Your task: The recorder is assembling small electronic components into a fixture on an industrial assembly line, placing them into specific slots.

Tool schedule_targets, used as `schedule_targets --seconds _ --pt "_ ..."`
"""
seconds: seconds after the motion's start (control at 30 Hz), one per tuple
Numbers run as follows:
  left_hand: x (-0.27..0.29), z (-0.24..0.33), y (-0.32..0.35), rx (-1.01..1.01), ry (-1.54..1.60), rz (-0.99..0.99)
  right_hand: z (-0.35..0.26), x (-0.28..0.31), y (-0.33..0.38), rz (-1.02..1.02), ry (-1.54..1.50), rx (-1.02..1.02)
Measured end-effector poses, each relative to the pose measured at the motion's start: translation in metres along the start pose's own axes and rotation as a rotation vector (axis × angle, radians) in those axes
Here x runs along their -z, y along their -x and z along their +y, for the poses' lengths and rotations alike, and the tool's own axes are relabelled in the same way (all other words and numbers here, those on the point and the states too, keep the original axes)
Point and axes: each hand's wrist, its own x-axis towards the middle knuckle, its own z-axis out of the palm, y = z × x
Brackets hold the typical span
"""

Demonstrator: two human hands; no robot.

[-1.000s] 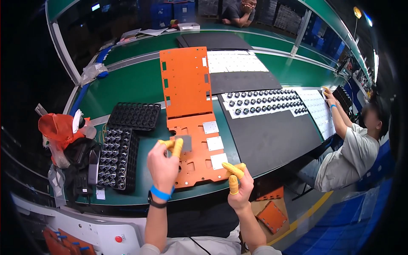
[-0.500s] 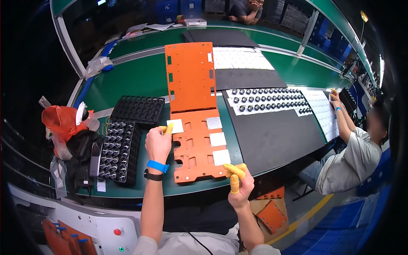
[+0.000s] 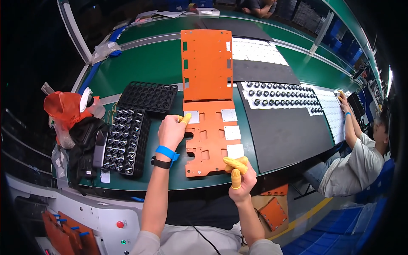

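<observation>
Green worktop spreads in front of me, and a seated co-worker in a pale shirt is at its right, beside a white sheet. On my right lies a wide black mat, with rows of black round pieces along its far side. Straight ahead sits the orange fixture, opened out so that one panel is beyond the other. To its left I have a deep black tray of shiny round parts. My left hand is at the near panel's upper left, its yellow-capped fingers touching a thin square plate that lies there; I cannot tell if they pinch it. My right hand is by the panel's lower right corner, its yellow-capped fingers bunched close with the thumb just under them; whether they pinch anything I cannot tell. Three more square plates lie in a column along the panel's right side, the lowest just beside my right fingertips
</observation>
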Motion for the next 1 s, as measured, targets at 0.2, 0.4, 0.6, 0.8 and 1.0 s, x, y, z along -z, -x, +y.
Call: schedule_targets --seconds 0.2,0.4,0.6,0.8,1.0 --pt "0.000 0.004 0.007 0.018 -0.015 0.044 -0.002 -0.015 -0.001 -0.062 -0.010 0.036" --pt "-0.001 0.002 0.017 -0.027 -0.013 0.157 0.010 -0.026 0.007 -0.146 0.154 0.110" --pt "0.035 0.013 0.089 -0.183 0.579 0.060 -0.007 -0.024 0.004 -0.200 0.219 0.149" --pt "0.043 -0.024 0.148 -0.010 1.250 -0.512 -0.038 -0.058 -0.014 -0.563 0.328 0.275" --pt "0.056 -0.041 0.154 0.084 1.473 -0.590 -0.049 -0.074 -0.020 -0.642 0.300 0.321"
